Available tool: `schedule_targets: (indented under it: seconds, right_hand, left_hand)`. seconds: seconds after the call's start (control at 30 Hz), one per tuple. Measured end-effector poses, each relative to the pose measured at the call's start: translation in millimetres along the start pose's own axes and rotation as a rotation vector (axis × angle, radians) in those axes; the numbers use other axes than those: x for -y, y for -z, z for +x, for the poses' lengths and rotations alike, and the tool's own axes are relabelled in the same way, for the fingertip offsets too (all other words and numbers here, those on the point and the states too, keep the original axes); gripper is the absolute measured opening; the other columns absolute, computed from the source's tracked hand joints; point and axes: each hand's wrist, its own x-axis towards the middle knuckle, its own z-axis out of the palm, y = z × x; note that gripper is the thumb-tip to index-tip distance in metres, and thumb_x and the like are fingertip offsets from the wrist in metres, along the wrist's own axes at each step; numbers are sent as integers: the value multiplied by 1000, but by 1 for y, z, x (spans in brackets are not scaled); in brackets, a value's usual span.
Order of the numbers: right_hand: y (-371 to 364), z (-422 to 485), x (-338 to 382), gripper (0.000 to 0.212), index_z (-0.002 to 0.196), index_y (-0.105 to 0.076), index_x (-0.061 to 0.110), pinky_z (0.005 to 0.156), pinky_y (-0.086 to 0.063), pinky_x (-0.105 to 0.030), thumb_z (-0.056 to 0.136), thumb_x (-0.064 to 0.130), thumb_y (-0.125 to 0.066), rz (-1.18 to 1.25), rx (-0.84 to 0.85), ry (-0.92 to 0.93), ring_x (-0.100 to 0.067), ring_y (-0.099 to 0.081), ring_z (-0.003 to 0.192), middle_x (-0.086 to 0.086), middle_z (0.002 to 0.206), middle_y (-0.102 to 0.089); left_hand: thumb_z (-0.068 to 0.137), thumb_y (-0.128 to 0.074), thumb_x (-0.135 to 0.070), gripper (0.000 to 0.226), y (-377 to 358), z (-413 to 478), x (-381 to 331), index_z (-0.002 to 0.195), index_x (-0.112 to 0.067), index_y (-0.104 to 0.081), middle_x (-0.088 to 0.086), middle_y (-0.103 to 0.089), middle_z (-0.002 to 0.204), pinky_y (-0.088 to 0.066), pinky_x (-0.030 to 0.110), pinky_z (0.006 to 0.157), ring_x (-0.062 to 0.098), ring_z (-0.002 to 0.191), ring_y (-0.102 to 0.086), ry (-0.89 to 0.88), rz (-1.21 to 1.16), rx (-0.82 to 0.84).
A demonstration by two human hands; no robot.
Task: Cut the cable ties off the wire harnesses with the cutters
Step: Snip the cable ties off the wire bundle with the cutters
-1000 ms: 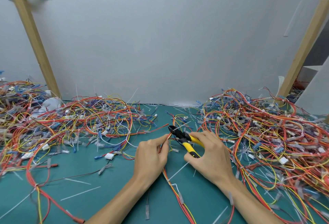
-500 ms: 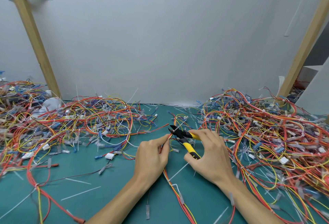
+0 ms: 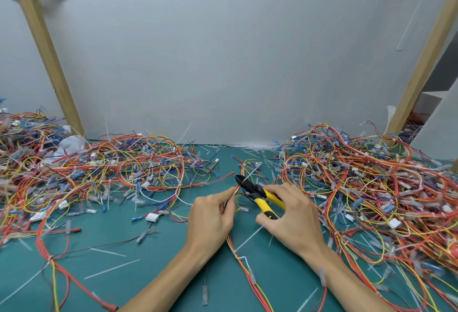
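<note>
Right hand (image 3: 295, 220) grips cutters (image 3: 259, 197), left hand (image 3: 210, 217) pinches harness (image 3: 241, 262).

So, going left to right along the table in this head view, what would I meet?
Left heap of wires → left hand, pinching a wire bundle → cutters → right hand, gripping the cutters → right heap of wires.

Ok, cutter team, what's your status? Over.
Left hand pinches the wire harness. Right hand grips the cutters, jaws at the harness. Left pile and right pile flank the spot, neither blocking the cut.
</note>
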Motion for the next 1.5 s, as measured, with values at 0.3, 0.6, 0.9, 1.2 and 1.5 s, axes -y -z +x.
schedule_targets:
  seconds: [0.3, 0.6, 0.9, 1.2, 1.5]
  right_hand:
    - [1, 0, 0, 34, 88, -69, 29, 59, -32, -10, 55, 36, -65, -27, 10, -29, -8, -49, 71, 14, 74, -52]
    - [0, -1, 0, 33, 88, -67, 29, 60, -37, -18, 56, 36, -64, -41, -10, -16, -8, -51, 75, 14, 77, -56]
    - [0, -1, 1, 52, 109, -67, 26, 84, -40, -22, 59, 40, -63, -93, 6, 23, -10, -56, 94, 14, 101, -63]
    - [1, -1, 0, 53, 111, -65, 28, 85, -40, -24, 60, 42, -61, -79, 10, 21, -9, -54, 94, 16, 102, -61]
    - [0, -1, 0, 49, 107, -66, 29, 82, -44, -23, 60, 43, -59, -53, -23, 23, -7, -53, 92, 18, 98, -61]
  left_hand:
    - [88, -50, -33, 25, 1, -1, -2, 89, -25, -73, 4, -24, 47, -33, 38, 46, 30, 53, -34, 6, -24, 7]
    - [89, -47, -36, 28, 0, 0, -1, 86, -23, -72, 5, -25, 47, -31, 38, 48, 30, 57, -33, 10, 9, 20]
    - [93, -55, -30, 19, 0, 0, -1, 88, -24, -73, 5, -24, 47, -32, 38, 48, 30, 56, -33, 7, 17, 16]
    - [93, -59, -25, 15, -1, 1, -1, 91, -28, -74, 5, -24, 48, -33, 39, 48, 30, 55, -32, 1, 6, 7]
    - [93, -60, -23, 16, 0, 1, -2, 94, -29, -75, 5, -25, 48, -33, 39, 49, 31, 55, -35, 3, 3, 12]
